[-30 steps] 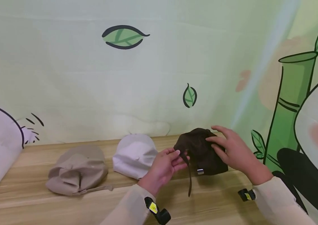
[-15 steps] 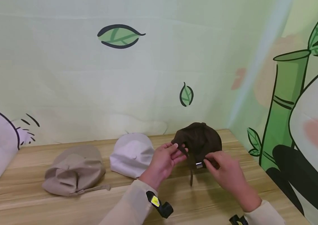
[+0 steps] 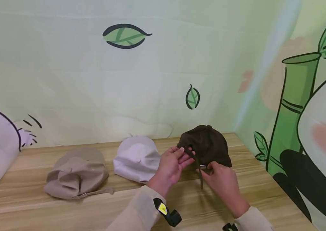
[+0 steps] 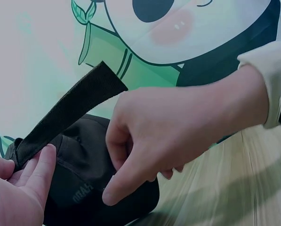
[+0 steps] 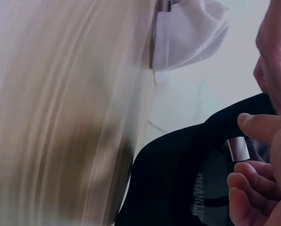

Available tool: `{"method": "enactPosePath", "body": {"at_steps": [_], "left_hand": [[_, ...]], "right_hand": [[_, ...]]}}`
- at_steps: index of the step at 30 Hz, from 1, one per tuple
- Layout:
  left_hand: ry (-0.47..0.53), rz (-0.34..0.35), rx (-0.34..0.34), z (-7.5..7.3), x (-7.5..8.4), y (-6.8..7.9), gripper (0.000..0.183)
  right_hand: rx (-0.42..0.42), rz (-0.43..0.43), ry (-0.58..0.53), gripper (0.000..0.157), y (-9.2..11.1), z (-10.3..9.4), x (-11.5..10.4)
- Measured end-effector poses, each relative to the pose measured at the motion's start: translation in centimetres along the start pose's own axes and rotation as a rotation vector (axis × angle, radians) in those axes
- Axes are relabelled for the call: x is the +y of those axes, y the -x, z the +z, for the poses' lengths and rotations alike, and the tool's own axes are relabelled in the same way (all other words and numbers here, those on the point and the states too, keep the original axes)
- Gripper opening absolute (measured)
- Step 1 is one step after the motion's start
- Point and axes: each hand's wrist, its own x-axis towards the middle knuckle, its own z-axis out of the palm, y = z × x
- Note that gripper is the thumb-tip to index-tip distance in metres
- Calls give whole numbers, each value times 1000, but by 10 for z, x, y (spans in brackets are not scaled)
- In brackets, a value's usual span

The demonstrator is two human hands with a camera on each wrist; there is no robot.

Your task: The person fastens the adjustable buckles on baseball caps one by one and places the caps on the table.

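Observation:
A dark brown baseball cap (image 3: 212, 144) is at the right of the table, its back opening toward me. My left hand (image 3: 169, 166) pinches the base of its loose strap (image 4: 67, 115) between thumb and fingers at the cap's left edge. The strap's free end hangs down in front in the head view. My right hand (image 3: 223, 183) grips the lower rim beside the metal buckle (image 5: 238, 149), its thumb on the rim and the other fingers curled. Part of the buckle is hidden by that hand in the head view.
Left of the brown cap sit a white cap (image 3: 137, 157) and, farther left, a beige cap (image 3: 85, 173) with its strap lying out on the wooden table (image 3: 64, 215). A printed cloth backdrop (image 3: 73, 80) stands behind and along the right side.
My right hand has left the cap's upper right side, come down and moved left to the buckle. The left hand has kept its pinch. The cap has turned slightly and sits more upright.

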Motion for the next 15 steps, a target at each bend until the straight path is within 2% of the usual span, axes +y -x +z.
{"method": "enactPosePath", "body": {"at_steps": [6, 15], "left_hand": [[8, 5, -23, -1, -1, 3, 7], [7, 10, -29, -2, 2, 8, 7]], "right_hand": [[126, -29, 12, 29, -1, 14, 1], [154, -52, -59, 20, 1, 22, -4]]}}
